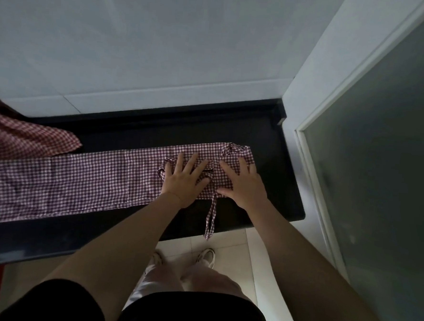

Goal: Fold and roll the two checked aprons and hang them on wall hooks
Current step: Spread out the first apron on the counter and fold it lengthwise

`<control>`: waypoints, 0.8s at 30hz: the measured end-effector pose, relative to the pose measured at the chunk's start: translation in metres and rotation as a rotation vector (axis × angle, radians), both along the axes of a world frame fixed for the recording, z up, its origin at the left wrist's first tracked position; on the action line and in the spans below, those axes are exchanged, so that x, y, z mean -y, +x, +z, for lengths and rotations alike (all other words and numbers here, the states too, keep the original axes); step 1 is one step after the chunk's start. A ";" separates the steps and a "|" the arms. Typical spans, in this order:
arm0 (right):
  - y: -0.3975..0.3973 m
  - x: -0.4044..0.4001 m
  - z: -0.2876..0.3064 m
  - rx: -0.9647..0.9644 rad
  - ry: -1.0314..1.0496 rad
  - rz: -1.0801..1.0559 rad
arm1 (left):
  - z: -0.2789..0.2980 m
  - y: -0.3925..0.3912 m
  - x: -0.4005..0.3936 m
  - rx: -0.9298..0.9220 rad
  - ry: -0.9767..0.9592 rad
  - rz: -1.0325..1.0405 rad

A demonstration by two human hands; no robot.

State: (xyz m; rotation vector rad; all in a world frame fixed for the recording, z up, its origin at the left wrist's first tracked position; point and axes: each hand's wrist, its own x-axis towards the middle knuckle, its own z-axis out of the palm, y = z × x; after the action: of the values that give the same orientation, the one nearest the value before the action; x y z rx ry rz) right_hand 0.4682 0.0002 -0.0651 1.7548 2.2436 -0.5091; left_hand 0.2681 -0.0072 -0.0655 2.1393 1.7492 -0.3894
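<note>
A purple-and-white checked apron (85, 177) lies folded into a long narrow strip along the black countertop (275, 169). My left hand (183, 178) and my right hand (244, 182) lie flat side by side, fingers spread, on the strip's right end, pressing on the folded cloth and its tucked straps. One strap (211, 220) hangs down over the counter's front edge. A second, redder checked apron (21, 136) lies crumpled at the far left of the counter, partly out of view.
A white tiled wall (163, 45) rises behind the counter. A white-framed frosted glass door (380, 146) stands close on the right. Below the counter are pale floor tiles (228, 243), my legs and white shoes. No wall hooks are in view.
</note>
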 end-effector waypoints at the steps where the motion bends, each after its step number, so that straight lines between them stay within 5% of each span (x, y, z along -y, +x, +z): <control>1: 0.001 -0.001 0.000 0.003 -0.022 -0.006 | 0.001 -0.006 0.001 0.006 0.017 0.005; 7: 0.003 -0.011 0.019 0.028 -0.203 -0.141 | 0.010 -0.043 0.021 0.102 0.036 0.153; 10: -0.035 -0.014 0.041 0.046 -0.036 -0.222 | 0.018 -0.063 0.025 0.234 0.097 0.306; 14: -0.126 -0.004 0.056 -0.054 0.162 -0.088 | 0.026 -0.120 0.037 0.277 0.150 0.584; 24: -0.380 0.065 0.046 -0.284 0.112 0.321 | 0.042 -0.362 0.097 0.183 0.206 1.196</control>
State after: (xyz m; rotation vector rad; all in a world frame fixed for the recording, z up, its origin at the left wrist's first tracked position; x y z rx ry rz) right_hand 0.0885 -0.0645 -0.0195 1.3975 2.7335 -0.6022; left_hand -0.0937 -0.1047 -0.0238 0.8373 2.5900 0.3083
